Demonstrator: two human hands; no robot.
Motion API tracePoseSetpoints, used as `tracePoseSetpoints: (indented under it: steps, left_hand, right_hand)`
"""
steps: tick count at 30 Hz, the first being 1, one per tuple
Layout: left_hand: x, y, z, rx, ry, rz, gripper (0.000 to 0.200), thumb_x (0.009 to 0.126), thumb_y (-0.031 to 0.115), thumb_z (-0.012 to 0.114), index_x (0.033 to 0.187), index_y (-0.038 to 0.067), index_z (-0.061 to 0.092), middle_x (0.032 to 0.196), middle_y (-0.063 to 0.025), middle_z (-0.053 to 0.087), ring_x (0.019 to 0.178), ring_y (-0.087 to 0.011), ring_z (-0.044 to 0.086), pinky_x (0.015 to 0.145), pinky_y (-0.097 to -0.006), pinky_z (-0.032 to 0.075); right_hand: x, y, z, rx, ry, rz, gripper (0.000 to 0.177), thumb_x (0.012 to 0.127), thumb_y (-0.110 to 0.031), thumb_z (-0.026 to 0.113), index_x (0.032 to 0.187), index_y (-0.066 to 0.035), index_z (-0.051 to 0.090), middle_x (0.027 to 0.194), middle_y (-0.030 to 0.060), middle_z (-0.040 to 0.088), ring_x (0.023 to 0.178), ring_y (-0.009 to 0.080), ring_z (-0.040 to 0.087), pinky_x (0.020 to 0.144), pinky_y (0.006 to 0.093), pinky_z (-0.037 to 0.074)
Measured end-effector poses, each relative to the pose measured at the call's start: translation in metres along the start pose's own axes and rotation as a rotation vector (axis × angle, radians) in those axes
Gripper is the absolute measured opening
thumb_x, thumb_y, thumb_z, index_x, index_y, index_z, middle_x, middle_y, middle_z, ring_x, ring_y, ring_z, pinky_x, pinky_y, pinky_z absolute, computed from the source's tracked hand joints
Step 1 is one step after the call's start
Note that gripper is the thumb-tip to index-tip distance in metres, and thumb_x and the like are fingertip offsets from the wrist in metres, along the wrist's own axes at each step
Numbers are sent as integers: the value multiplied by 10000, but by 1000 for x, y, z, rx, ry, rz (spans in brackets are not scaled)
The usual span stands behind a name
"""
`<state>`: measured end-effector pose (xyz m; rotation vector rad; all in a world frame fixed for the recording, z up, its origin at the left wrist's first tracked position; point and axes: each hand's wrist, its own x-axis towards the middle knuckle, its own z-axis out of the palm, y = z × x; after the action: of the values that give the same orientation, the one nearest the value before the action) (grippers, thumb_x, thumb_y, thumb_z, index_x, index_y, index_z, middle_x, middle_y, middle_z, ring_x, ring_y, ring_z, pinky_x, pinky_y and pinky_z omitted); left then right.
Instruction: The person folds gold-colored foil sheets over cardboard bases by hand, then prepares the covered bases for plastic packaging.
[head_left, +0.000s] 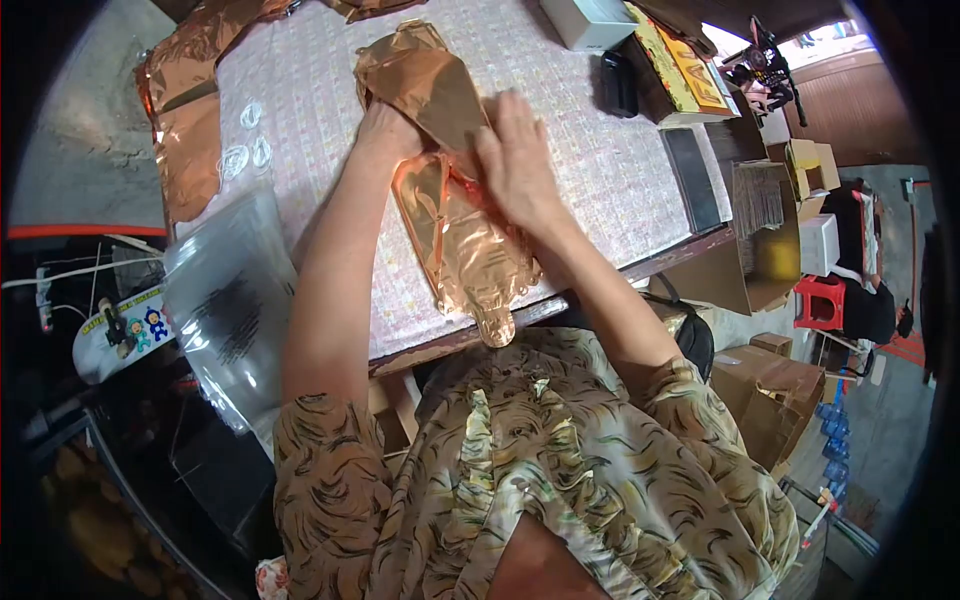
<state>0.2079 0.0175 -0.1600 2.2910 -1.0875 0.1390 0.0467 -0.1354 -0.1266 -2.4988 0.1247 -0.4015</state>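
A flat, shiny copper-coloured foil balloon (pixel 480 260) lies on the table, its upper part folded over and a narrow tab hanging past the near edge. My left hand (pixel 388 135) is tucked under the folded foil flap, so its fingers are hidden. On the other side, my right hand (pixel 520 165) lies with fingers stretched out and apart against the foil's right edge. Its thumb touches the flap.
More copper foil (pixel 185 130) drapes over the table's left edge. White string loops (pixel 235 160) and clear plastic bags (pixel 230 310) are at the left. On the right are a black case (pixel 619 85), a yellow box (pixel 680 65) and a dark flat slab (pixel 692 180). A person (pixel 870 308) is farther right.
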Motion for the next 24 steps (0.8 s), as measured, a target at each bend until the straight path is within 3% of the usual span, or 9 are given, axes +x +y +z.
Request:
tracePoseSetpoints:
  steps: [4,7,10,13,16,22,24]
  left_hand:
    - [1,-20,14,29,-10,3,811,832,315,752,1547,145,410,1592,-142,397,1472,-331,361,1238,-402,285]
    - [2,-31,20,2,118,114,785,871,318,711,1562,136,386,1603,-140,383,1481,-320,352,1244,-408,271]
    - [-3,-30,22,140,52,122,664,939,358,644,1510,83,445,1562,-145,434,1449,-311,396,1207,-416,317]
    - [3,-26,18,97,40,146,598,982,306,583,1512,72,438,1567,-138,425,1452,-298,393,1219,-403,297]
    - [8,-22,14,141,52,235,488,1050,231,446,1514,77,437,1577,-94,421,1466,-283,381,1225,-378,281]
    - [10,-15,6,-71,21,141,519,1041,259,470,1545,141,419,1591,-46,422,1484,-294,353,1235,-385,267]
    - [6,-9,2,48,17,136,517,1045,261,481,1546,151,417,1570,-41,451,1484,-298,351,1233,-393,269]
  right_hand:
    - [0,-17,17,-149,-42,-77,659,1088,-372,371,1568,62,245,1626,284,257,1532,419,207,1254,525,127]
    - [-1,-18,16,-217,-68,-130,661,1090,-379,359,1567,63,245,1631,267,257,1532,416,206,1251,538,132]
    - [-3,-16,21,-259,-69,-151,671,1084,-390,367,1561,68,258,1628,250,278,1531,397,225,1251,530,140]
    - [-4,-18,24,-310,-55,-193,671,1079,-398,377,1551,70,287,1626,239,294,1531,376,238,1251,524,145]
    - [-6,-18,25,-351,-50,-214,670,1076,-408,384,1539,72,320,1621,230,312,1531,355,249,1250,521,152]
    - [-3,-18,27,-379,-50,-224,702,1070,-454,392,1532,72,341,1617,222,328,1529,336,261,1247,522,161]
    - [-5,-19,28,-377,-60,-216,713,1068,-468,391,1533,71,340,1617,220,328,1528,335,263,1246,522,162]
